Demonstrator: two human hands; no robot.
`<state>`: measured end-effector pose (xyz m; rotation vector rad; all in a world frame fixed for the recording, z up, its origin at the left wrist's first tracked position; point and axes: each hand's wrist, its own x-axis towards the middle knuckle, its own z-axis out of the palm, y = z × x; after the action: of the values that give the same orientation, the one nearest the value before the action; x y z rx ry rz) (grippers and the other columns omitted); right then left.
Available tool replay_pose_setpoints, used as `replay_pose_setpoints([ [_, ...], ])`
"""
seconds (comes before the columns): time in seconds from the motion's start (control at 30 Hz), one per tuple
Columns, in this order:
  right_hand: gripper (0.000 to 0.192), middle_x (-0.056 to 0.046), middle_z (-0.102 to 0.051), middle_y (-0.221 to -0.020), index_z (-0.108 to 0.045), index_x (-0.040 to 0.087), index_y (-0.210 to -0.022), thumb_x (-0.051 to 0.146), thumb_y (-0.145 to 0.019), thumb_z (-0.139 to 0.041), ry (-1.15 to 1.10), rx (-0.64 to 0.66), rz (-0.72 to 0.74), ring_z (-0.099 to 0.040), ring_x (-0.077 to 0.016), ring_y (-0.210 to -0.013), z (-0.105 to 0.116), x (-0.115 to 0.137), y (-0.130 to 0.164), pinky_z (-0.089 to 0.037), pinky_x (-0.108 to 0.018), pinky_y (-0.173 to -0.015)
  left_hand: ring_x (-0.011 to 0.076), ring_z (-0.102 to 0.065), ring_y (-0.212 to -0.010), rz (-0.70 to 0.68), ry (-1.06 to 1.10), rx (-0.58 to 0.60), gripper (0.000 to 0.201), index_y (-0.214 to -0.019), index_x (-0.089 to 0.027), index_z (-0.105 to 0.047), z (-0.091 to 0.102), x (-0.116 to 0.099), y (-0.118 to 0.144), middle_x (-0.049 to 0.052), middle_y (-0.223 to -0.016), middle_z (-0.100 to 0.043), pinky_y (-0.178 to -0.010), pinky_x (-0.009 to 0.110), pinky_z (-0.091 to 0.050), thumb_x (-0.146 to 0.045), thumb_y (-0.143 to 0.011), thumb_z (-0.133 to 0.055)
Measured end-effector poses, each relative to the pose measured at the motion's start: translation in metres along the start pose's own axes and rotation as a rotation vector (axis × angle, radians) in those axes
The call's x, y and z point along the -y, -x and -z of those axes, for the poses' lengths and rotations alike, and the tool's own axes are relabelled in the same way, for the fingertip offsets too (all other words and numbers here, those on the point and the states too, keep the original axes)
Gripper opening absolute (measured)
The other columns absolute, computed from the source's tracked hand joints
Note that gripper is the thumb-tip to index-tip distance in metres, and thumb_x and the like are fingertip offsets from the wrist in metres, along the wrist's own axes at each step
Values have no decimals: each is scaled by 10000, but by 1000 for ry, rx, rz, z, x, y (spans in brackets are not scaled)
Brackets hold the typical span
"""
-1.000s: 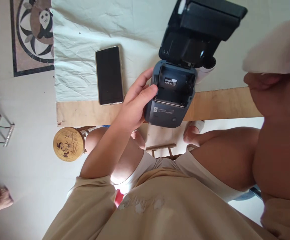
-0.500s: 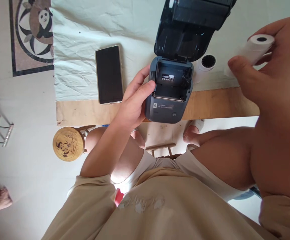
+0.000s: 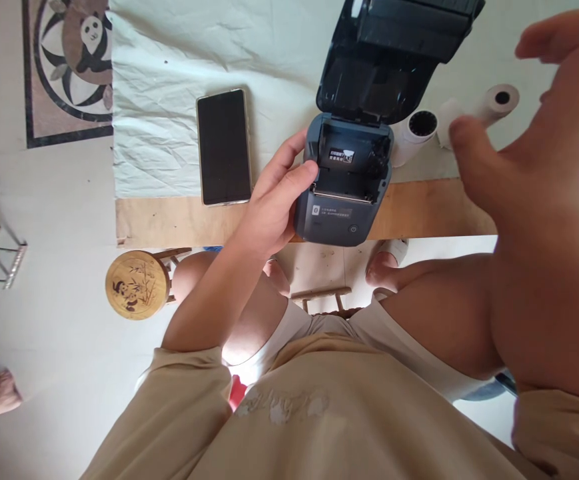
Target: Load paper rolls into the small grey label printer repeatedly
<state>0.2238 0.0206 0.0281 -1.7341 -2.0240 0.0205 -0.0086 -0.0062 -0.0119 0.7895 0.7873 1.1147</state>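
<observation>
Our left hand grips the side of the small label printer at the table edge, lid swung up, paper bay bare; our right hand hangs spread wide and holding nothing, close to the camera, before a paper roll lying on the cloth; we judge a firm hold on the printer's body matters, since it overhangs the edge; a second roll sits just beside the printer; a phone lies left, well apart.
</observation>
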Motion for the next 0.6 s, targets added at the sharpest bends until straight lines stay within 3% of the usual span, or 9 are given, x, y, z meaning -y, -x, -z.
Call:
replay_pose_setpoints([
  [0.07, 484, -146, -537, -1169, -496, 105, -1197, 261, -741, -545, -107, -76, 124, -545, -217, -1073, 0, 9, 5, -455, -360, -924, 143, -676, -921, -6, -6, -5, 323, -1158, -245, -530, 0, 0, 0, -19, -974, -645, -626, 190, -523, -357, -855, -530],
  [0.17, 473, -146, -520, -1164, -450, 140, -1216, 238, -759, -520, -192, 20, 198, -552, -190, -1040, -9, 19, 10, -489, -332, -829, 157, -657, -984, -5, -13, -21, 298, -1130, -262, -554, 1, 0, -1, -28, -986, -655, -692, 217, -540, -361, -849, -542],
  [0.3, 572, -172, -416, -1249, -405, 148, -1288, 241, -741, -545, -115, 222, 103, -451, -232, -1192, -24, 25, 8, -436, -405, -992, 188, -611, -1102, 0, -16, -30, 282, -1107, -287, -572, -1, 0, -1, -30, -1021, -664, -802, 264, -552, -362, -836, -562],
  [0.4, 491, -121, -441, -1222, -425, 242, -1269, 230, -785, -505, -87, 303, -3, -484, -222, -1136, -28, 25, 5, -440, -417, -968, 218, -547, -1222, 6, -35, -54, 307, -1118, -264, -560, -2, -1, -1, -14, -1026, -653, -863, 274, -543, -382, -835, -562],
  [0.5, 483, -72, -471, -1238, -383, 284, -1260, 221, -796, -499, -188, 256, -13, -541, -169, -989, -23, 24, 5, -491, -318, -794, 234, -524, -1246, -7, -36, -36, 323, -1123, -268, -561, -1, 0, -2, -6, -1052, -654, -886, 288, -537, -391, -825, -574],
  [0.6, 581, -56, -360, -1369, -289, 270, -1277, 194, -748, -519, -459, 108, -64, -556, -70, -814, -10, 24, 4, -469, -215, -608, 229, -573, -1166, -14, -22, -1, 314, -1131, -272, -562, 1, 0, -1, -1, -1048, -667, -805, 283, -546, -359, -830, -570],
])
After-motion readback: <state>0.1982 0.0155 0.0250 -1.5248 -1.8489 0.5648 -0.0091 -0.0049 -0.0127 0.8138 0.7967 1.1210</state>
